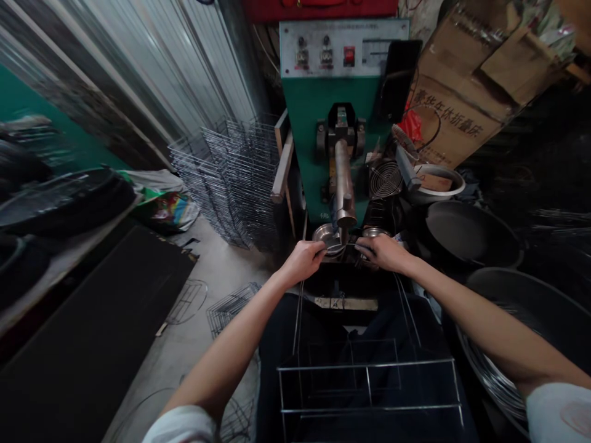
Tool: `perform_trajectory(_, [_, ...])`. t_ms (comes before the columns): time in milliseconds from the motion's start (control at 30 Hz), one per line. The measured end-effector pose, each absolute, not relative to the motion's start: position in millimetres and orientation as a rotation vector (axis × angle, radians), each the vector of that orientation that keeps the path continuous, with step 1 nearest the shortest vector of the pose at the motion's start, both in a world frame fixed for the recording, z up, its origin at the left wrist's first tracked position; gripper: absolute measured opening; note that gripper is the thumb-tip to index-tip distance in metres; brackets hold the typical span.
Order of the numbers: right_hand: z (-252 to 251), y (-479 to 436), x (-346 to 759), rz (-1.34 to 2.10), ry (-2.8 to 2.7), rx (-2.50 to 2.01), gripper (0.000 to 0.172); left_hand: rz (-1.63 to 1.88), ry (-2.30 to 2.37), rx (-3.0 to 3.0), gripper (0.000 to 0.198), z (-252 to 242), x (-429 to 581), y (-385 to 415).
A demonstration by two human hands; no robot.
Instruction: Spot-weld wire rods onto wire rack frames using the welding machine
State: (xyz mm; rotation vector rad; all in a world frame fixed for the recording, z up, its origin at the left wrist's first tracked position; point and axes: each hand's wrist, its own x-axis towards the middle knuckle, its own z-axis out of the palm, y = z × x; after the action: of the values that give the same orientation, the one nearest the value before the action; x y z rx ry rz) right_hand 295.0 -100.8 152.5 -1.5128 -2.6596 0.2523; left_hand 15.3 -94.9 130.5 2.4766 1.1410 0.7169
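My left hand [302, 261] is closed, its thumb and fingers pinching the far end of a wire rack [364, 367]. Opposite it, my right hand [382, 251] pinches the same end from the right, fingers closed. The rack is a bent metal wire frame that stretches back over my lap. Between my hands, the thin wire passes at the tip of a spot welder's electrode [344, 234], below its round metal arm [343, 178]. Whether wire and tip touch I cannot tell. A round metal dish [327, 237] stands just behind my left fingers.
The green welding machine [305, 147] stands directly ahead. Stacked wire grids [231, 178] are on its left, with more wire pieces [233, 304] on the floor. At right are dark round pans [471, 234], a coil of wire [496, 375] and a cardboard box [455, 111].
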Motion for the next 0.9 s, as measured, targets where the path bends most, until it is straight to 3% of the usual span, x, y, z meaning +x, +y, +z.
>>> perform_trajectory(600, [142.9,-100.6,299.7,0.472,-2.472,-1.453,0.033,0.639,1.149,2.486,0.019,139.3,19.1,-96.3])
perform_trajectory(800, [136.9,-95.1,295.6,0.598,-2.366,-1.349,0.039,0.593,1.166,2.384,0.018,144.0,26.9,-95.6])
perform_trajectory(900, [138.6,-101.9,311.3,0.715,-2.255,-1.361,0.051,0.589,1.184,2.276,0.017,148.8,19.4,-97.3])
